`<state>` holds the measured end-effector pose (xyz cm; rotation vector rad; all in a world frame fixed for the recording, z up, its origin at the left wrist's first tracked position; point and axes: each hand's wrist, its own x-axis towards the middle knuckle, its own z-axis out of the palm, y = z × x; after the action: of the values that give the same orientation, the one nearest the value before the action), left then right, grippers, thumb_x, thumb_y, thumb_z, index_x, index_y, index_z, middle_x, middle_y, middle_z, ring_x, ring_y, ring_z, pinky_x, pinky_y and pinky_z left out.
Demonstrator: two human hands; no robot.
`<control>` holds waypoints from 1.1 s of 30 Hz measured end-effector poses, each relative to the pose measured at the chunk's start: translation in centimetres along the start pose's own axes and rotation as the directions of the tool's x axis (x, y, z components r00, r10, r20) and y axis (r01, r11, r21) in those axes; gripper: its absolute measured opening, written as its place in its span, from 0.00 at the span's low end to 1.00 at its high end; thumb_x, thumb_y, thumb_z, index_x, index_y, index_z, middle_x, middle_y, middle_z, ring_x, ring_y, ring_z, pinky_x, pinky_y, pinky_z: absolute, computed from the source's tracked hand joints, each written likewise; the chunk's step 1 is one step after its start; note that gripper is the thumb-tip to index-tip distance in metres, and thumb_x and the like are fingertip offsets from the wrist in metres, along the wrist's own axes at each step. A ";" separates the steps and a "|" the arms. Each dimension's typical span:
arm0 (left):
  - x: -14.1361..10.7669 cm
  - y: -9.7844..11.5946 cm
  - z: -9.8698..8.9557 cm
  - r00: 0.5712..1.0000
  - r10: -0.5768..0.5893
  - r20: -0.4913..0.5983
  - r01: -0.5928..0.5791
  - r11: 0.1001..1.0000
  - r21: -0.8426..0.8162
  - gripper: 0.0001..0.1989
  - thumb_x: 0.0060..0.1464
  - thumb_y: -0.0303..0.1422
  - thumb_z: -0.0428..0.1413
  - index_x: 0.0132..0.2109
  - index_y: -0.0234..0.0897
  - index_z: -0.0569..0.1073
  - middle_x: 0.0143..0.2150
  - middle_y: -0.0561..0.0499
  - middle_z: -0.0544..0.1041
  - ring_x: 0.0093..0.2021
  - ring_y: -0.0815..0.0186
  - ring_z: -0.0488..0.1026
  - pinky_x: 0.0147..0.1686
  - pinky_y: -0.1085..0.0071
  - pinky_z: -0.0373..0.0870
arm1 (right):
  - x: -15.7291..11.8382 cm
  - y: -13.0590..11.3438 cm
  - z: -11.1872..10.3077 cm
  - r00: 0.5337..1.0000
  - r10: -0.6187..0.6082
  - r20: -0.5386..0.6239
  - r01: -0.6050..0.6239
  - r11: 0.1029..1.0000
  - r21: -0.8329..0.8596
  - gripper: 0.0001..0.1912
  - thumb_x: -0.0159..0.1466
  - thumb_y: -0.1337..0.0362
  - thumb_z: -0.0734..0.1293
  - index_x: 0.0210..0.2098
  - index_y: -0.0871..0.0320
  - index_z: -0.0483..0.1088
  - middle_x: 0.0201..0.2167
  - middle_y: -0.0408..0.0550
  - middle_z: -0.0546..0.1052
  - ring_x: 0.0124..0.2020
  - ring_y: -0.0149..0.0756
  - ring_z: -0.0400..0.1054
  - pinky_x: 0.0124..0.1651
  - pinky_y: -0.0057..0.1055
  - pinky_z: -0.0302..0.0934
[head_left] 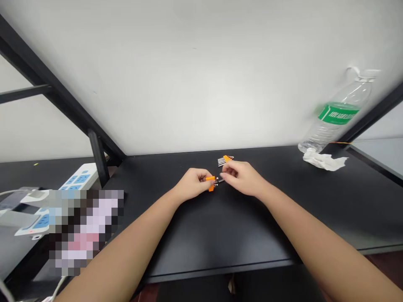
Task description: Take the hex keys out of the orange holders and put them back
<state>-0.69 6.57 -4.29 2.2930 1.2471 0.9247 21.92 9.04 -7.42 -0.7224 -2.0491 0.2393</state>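
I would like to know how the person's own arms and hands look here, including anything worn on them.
The left hand and right hand are ungloved, with no ring that I can make out. The left forearm and right forearm are bare, with no sleeve, watch or bracelet in view. Finer details are too small to tell.

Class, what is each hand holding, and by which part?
The left hand holds an orange piece, thumb across its middle. The right hand seems to pinch a small dark piece; which part is too small to tell.
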 end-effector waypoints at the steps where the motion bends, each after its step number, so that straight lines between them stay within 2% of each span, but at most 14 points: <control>1: -0.1 0.2 0.2 1.000 0.009 0.000 -0.009 1.000 0.018 0.11 0.54 0.38 0.60 0.31 0.35 0.78 0.30 0.50 0.80 0.25 0.70 0.69 0.26 0.73 0.61 | 0.0 -0.4 0.5 0.999 0.029 0.040 -0.033 0.994 0.107 0.07 0.67 0.58 0.65 0.36 0.55 0.68 0.32 0.44 0.75 0.33 0.34 0.69 0.36 0.31 0.61; 4: -0.2 0.4 0.7 1.000 0.026 0.006 -0.026 0.998 0.055 0.11 0.55 0.37 0.59 0.29 0.35 0.78 0.27 0.52 0.77 0.24 0.72 0.65 0.25 0.73 0.58 | 0.0 -0.9 1.9 0.987 0.085 0.136 -0.121 0.951 0.286 0.04 0.64 0.61 0.65 0.37 0.54 0.69 0.32 0.43 0.76 0.32 0.34 0.70 0.35 0.31 0.62; 7: -0.1 0.4 0.8 0.999 0.030 0.011 -0.031 0.997 0.065 0.10 0.55 0.37 0.59 0.30 0.35 0.78 0.28 0.52 0.78 0.25 0.71 0.66 0.26 0.73 0.60 | 0.1 -0.6 2.3 0.975 0.181 0.126 -0.213 0.924 0.319 0.02 0.60 0.65 0.65 0.34 0.55 0.68 0.28 0.41 0.74 0.28 0.33 0.67 0.31 0.30 0.60; 11: 0.1 0.3 0.6 0.999 0.034 -0.004 -0.033 0.996 0.078 0.07 0.54 0.34 0.58 0.31 0.36 0.78 0.29 0.52 0.79 0.27 0.70 0.69 0.27 0.74 0.62 | 0.3 0.0 2.0 0.969 0.246 0.031 -0.247 0.951 0.185 0.04 0.54 0.69 0.64 0.29 0.55 0.64 0.25 0.40 0.71 0.26 0.33 0.64 0.29 0.30 0.55; 18: 0.1 0.0 -0.1 1.000 0.002 0.007 -0.002 0.995 0.095 0.06 0.52 0.32 0.57 0.32 0.36 0.77 0.30 0.51 0.80 0.27 0.68 0.71 0.26 0.73 0.62 | -0.2 -0.2 1.6 0.977 0.213 -0.019 -0.214 0.972 -0.102 0.05 0.55 0.69 0.64 0.28 0.55 0.62 0.24 0.41 0.71 0.26 0.33 0.62 0.29 0.30 0.50; 23: 0.1 -0.5 -1.1 0.999 -0.036 -0.002 0.036 0.998 0.057 0.05 0.51 0.32 0.58 0.31 0.36 0.76 0.29 0.50 0.80 0.29 0.66 0.74 0.29 0.72 0.65 | -0.4 0.1 1.3 0.989 0.146 0.031 -0.133 0.957 -0.258 0.06 0.58 0.71 0.63 0.30 0.55 0.61 0.28 0.43 0.72 0.27 0.34 0.61 0.30 0.31 0.50; 27: 0.3 -0.8 -1.7 0.999 -0.043 -0.015 0.043 0.999 -0.028 0.05 0.51 0.33 0.59 0.31 0.35 0.75 0.29 0.49 0.80 0.30 0.65 0.76 0.31 0.71 0.67 | -0.7 0.3 0.7 0.982 0.170 0.076 -0.121 0.893 -0.434 0.05 0.59 0.71 0.64 0.32 0.55 0.63 0.30 0.47 0.73 0.28 0.36 0.62 0.30 0.33 0.49; 30: 0.4 -0.9 -1.6 0.999 -0.035 -0.008 0.034 0.995 -0.091 0.06 0.51 0.34 0.61 0.31 0.35 0.75 0.29 0.49 0.80 0.30 0.66 0.76 0.31 0.71 0.68 | -0.9 0.2 0.4 0.992 0.115 0.057 -0.067 0.844 -0.532 0.05 0.61 0.68 0.65 0.38 0.56 0.68 0.39 0.54 0.75 0.34 0.41 0.66 0.34 0.35 0.54; 33: 0.5 -1.1 -1.5 1.000 -0.027 0.000 0.026 0.993 -0.116 0.07 0.51 0.34 0.62 0.31 0.35 0.75 0.29 0.49 0.80 0.30 0.66 0.76 0.31 0.72 0.68 | -0.8 0.2 0.6 0.997 0.047 0.056 -0.009 0.838 -0.546 0.14 0.63 0.62 0.67 0.48 0.54 0.72 0.51 0.58 0.72 0.46 0.49 0.66 0.42 0.40 0.59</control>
<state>-2.21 7.61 -3.70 2.1816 1.1896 0.9638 21.86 8.81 -8.40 -1.1018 -2.1898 -0.3328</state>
